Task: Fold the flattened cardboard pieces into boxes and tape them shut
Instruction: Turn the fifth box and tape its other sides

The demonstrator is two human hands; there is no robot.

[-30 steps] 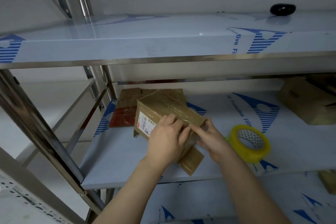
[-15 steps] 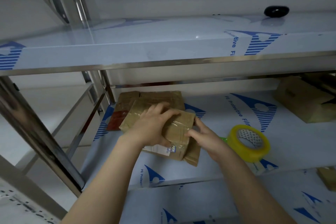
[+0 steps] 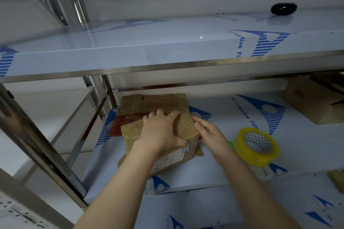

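Before you stands a steel rack whose shelves wear white film with blue print. Its upper shelf spans the whole width at the top, and the middle shelf below it is where you are working. At the far right of that middle shelf sits a brown carton, partly cut off by the edge of the view. Toward the back left lies a sheet of flattened cardboard, flat on the film.

Just in front of it, overlapping its near edge, is the box you are handling, its top shiny with tape and a white label on the side facing you. A flap sticks out beneath its right end.

Your left hand lies spread on top of the box, fingers apart and pressing down. Your right hand has its fingers stretched out against the box's right end, touching it.

To your right a yellow tape roll rests near that hand, not touching it. A small black object sits on the upper shelf, far right.
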